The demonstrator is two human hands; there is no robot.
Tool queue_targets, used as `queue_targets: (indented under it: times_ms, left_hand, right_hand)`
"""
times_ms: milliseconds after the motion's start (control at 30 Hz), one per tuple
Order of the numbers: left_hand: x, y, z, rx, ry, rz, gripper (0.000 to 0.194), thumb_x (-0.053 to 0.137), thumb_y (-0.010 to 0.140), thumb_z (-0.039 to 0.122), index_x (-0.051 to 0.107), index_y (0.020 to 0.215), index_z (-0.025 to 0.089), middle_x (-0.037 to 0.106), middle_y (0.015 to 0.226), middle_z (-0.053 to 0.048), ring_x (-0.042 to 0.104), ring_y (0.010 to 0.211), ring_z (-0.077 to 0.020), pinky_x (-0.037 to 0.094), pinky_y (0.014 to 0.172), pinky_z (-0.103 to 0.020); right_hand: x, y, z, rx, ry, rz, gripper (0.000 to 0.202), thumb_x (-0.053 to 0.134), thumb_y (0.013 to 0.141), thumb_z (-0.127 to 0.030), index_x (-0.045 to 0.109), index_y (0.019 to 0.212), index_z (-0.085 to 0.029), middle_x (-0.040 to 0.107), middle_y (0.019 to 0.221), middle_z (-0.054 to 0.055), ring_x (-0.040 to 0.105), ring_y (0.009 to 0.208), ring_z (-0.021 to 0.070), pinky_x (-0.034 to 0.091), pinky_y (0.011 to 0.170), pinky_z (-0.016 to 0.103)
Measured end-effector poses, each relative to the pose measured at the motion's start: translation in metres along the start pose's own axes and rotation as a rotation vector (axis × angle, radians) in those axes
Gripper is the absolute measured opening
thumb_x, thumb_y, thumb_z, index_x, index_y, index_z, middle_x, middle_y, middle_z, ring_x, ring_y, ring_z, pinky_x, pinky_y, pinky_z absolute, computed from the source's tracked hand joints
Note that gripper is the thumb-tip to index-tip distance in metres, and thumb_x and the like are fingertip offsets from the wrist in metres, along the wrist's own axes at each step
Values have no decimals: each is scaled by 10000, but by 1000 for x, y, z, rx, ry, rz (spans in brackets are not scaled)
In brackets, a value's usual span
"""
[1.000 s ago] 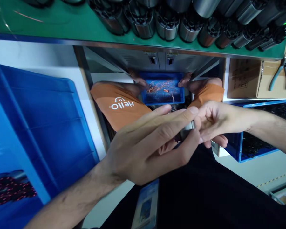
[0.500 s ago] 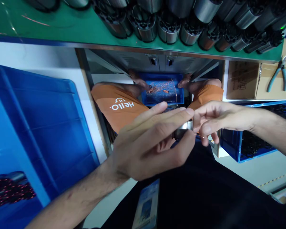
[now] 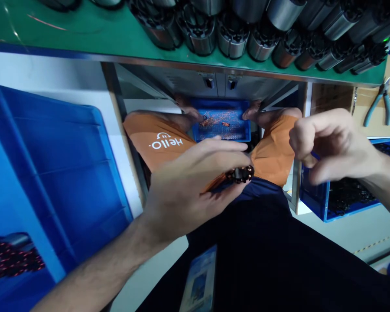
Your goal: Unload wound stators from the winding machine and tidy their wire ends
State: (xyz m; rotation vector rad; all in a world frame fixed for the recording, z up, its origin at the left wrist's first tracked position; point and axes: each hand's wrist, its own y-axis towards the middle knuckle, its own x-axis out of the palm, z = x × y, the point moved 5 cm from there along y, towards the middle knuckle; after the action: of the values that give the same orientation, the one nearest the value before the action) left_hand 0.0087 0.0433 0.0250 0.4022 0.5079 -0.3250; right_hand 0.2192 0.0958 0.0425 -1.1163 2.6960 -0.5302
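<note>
My left hand (image 3: 188,186) is closed round a small motor stator (image 3: 242,174). The stator's end faces right, showing black slots and bits of copper winding; most of its body is hidden by the fingers. Apart from it, to the right, my right hand (image 3: 338,145) is raised with its fingers curled in, smeared by motion. Whether a thin wire is between those fingers cannot be made out. Below and beyond the hands, a blue tray (image 3: 221,104) on the floor holds copper wire scraps (image 3: 214,119).
Rows of larger metal stators (image 3: 232,39) stand on the green bench (image 3: 94,34). Pliers (image 3: 380,102) lie on a cardboard box (image 3: 360,121) at right. A blue bin (image 3: 326,203) with black parts sits below it. Another large blue bin (image 3: 74,173) is at left, with wound parts (image 3: 13,260).
My right hand has left the stator and moved up and right. The stator's end, partly covered before, now shows in my left hand.
</note>
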Motion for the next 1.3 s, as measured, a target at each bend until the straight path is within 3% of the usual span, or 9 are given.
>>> queue_targets:
  times_ms: [233,333,533,700,833,933,1033,1133,1300]
  left_hand:
    - [-4,0,28,456,318,92,250,681,904,73,693,1019,295,776,1125,48,746,1153,-167,618,1067,-334]
    - [-1,3,25,380,291,58,278,734,866,128,718,1077,309,789,1081,47,779,1053,-194,645,1021,-335]
    - [15,2,-1,-164,-98,-197,321,696,901,259,648,1218,255,788,1073,6,779,942,-179,662,834,-265]
    - [2,1,11,116,129,25,303,740,865,154,666,1133,274,766,1189,-2,762,1043,-191,612,1070,-393]
    - [3,1,24,363,282,57,258,720,870,85,691,1056,261,775,1168,1,774,1017,-156,606,1086,-360]
    - [7,3,26,402,315,50,234,722,876,135,688,1071,260,792,1083,23,784,939,-150,614,1076,-354]
    - [8,3,14,203,237,37,268,747,855,268,665,1110,250,789,981,34,782,855,-180,636,1033,-372]
    - [4,-10,-6,-11,144,59,272,747,835,336,667,1091,290,776,1002,27,773,887,-223,661,799,-338]
    - [1,-28,-36,-130,73,130,158,687,827,400,700,971,338,724,1057,16,716,865,-243,608,821,-475]
  right_hand:
    - [38,-3,45,508,398,-422,396,784,849,-512,691,961,-143,729,805,26,642,574,88,498,482,190]
    - [38,2,39,296,174,-260,329,738,891,-489,649,854,-175,671,683,-19,552,464,69,423,418,198]
    - [16,-5,2,-45,-309,-25,334,744,917,-385,597,652,-245,451,533,-49,422,499,81,353,464,244]
    - [-1,-7,4,41,-44,-19,310,920,733,-372,667,755,-195,649,718,-17,581,627,88,457,529,215]
    - [20,-11,30,332,190,-287,323,774,887,-435,718,1023,-148,731,802,26,648,613,99,482,507,205]
    - [27,-13,24,175,-75,-177,269,692,945,-427,706,900,-162,667,675,-7,558,519,77,419,483,215]
    - [21,-25,-1,-178,-602,25,185,672,955,-343,709,819,-223,608,630,-26,472,520,85,329,487,272]
    - [-20,-49,-6,-231,-909,197,102,718,929,-339,730,868,-257,664,725,-10,550,621,117,402,573,281]
    - [-191,-130,32,157,-954,858,478,869,765,-432,701,1118,-158,739,1025,108,628,840,143,474,706,247]
